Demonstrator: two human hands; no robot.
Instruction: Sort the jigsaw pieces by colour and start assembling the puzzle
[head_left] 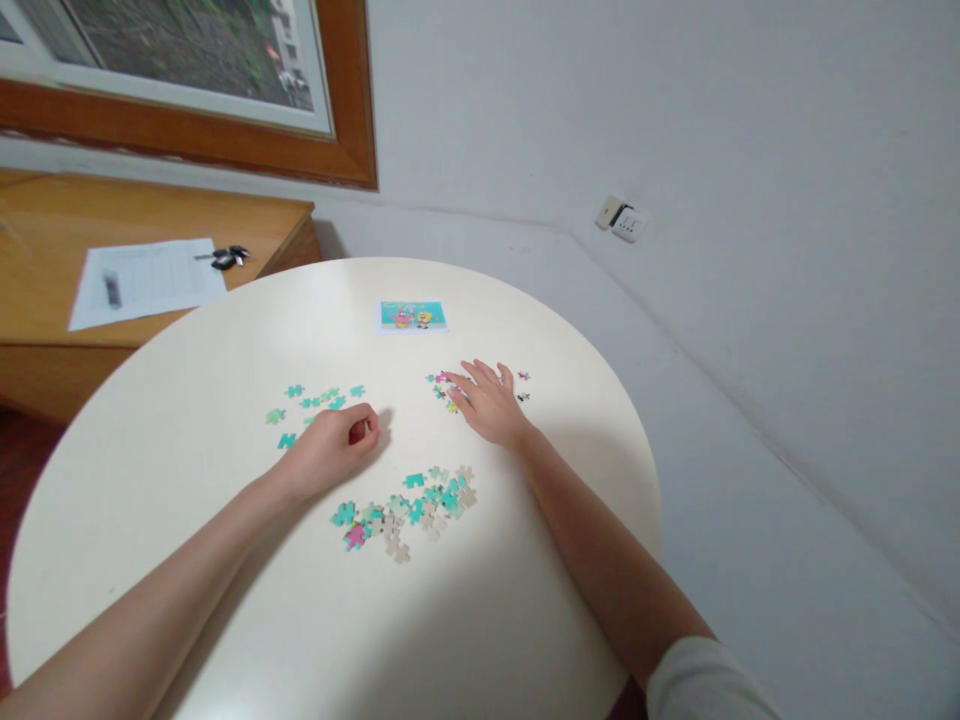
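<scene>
My left hand is closed beside a group of teal puzzle pieces, its fingers curled toward the thumb. Whether a small piece is inside cannot be seen. My right hand lies with fingers spread over a second group of puzzle pieces, partly hiding them; pink, yellow and teal bits show around the fingers. Nearer to me, a larger pile of loose pieces lies between my forearms, some teal side up, some grey backs up, with a pink piece at its left end.
A picture card with cartoon figures lies toward the far side of the round white table. Beyond the table on the left, a wooden desk holds a paper sheet and keys. A wall with a socket stands behind.
</scene>
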